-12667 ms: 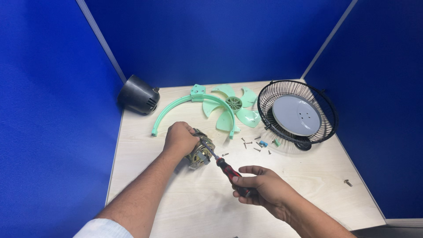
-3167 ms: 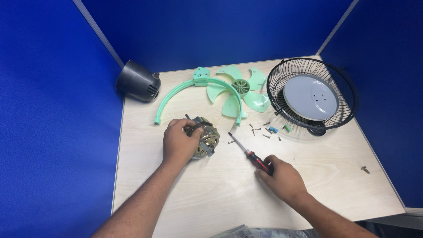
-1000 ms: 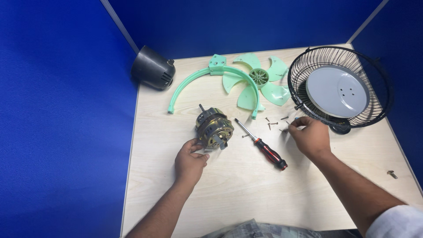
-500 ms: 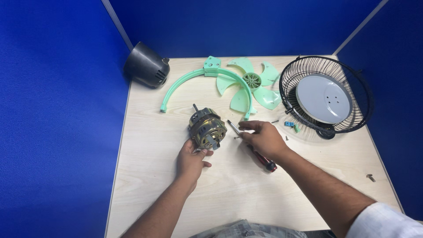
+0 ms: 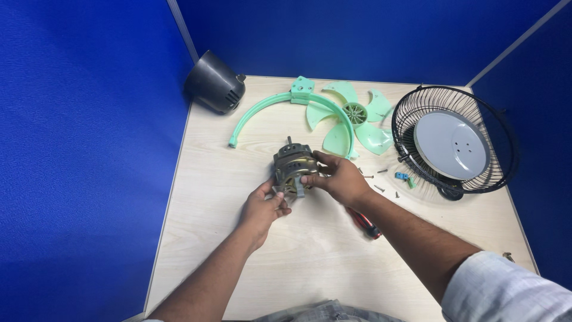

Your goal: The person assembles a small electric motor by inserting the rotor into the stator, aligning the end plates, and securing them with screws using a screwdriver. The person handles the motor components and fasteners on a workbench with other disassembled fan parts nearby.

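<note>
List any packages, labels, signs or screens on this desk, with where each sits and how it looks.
None in view: no package, label, sign or screen. The table carries only loose fan parts: the motor between the left hand and right hand, a green blade, and a black wire guard.

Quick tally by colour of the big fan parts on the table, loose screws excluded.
Mint green: 2 – curved ring piece, fan blade
Black: 2 – wire grille, rear housing
Brass and grey: 1 – motor, held by left hand and right hand
Red and black: 1 – screwdriver
Total: 6
</note>
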